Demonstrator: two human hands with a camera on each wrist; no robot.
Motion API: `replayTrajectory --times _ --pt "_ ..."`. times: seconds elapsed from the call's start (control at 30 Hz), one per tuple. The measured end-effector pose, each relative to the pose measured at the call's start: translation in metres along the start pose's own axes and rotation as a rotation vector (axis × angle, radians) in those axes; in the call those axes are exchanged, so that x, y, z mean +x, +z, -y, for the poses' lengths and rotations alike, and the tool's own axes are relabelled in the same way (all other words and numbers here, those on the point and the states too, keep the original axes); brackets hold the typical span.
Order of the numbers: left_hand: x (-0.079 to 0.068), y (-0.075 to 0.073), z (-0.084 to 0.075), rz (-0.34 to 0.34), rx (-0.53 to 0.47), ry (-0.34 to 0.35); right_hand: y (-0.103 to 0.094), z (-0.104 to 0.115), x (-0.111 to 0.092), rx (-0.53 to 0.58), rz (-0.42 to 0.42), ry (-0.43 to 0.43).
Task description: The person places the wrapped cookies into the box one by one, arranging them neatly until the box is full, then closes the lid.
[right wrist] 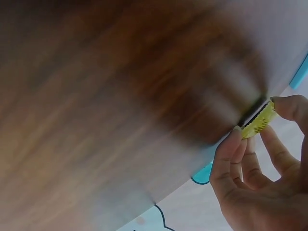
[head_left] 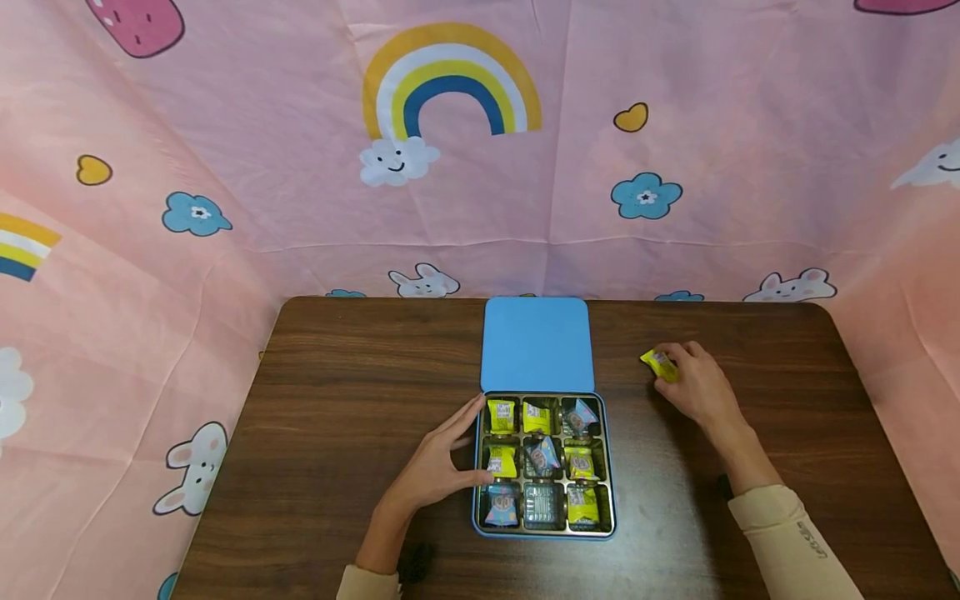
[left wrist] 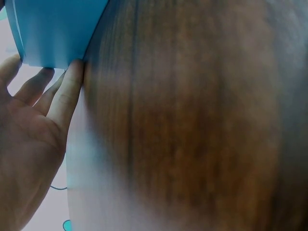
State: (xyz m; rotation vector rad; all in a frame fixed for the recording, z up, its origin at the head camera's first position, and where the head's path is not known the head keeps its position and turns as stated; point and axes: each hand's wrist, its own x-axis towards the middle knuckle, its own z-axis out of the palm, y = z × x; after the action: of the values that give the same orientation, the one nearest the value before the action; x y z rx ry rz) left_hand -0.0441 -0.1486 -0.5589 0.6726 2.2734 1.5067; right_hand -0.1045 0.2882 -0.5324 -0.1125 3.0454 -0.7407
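My right hand (head_left: 699, 385) pinches a small yellow wrapped candy (head_left: 662, 365) between thumb and fingers, right of the tin. In the right wrist view the yellow candy (right wrist: 260, 121) is held close to the wooden surface. A blue tin (head_left: 544, 537) lies with its lid (head_left: 537, 343) hinged back. Its divided insert holds several yellow-wrapped candies (head_left: 501, 417) and 3 blue-and-pink wrapped ones (head_left: 501, 507). My left hand (head_left: 435, 467) touches the tin's left side with extended fingers, the thumb over the rim. In the left wrist view, fingertips rest against the tin's blue wall (left wrist: 57, 33).
Everything stands on a dark brown wooden table (head_left: 360, 375) with rounded corners. Pink cloth (head_left: 300, 100) printed with rainbows, bunnies and flowers hangs behind it and along both sides. A dark small object (head_left: 417, 562) shows by the left wrist.
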Motion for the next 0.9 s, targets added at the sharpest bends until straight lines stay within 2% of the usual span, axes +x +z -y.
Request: replayTrajectory --times 0.17,0.63,0.9 --pt "0.001 0.0 0.0 0.001 0.009 -0.001 0.0 0.001 -0.004 0.016 -0.027 -0.022" --pt "0.0 -0.001 -0.001 0.001 0.018 -0.008 -0.001 0.009 -0.02 0.041 -0.176 -0.14" --pt "0.0 0.0 -0.001 0.007 0.01 -0.012 -0.008 0.024 -0.027 0.053 -0.164 -0.168"
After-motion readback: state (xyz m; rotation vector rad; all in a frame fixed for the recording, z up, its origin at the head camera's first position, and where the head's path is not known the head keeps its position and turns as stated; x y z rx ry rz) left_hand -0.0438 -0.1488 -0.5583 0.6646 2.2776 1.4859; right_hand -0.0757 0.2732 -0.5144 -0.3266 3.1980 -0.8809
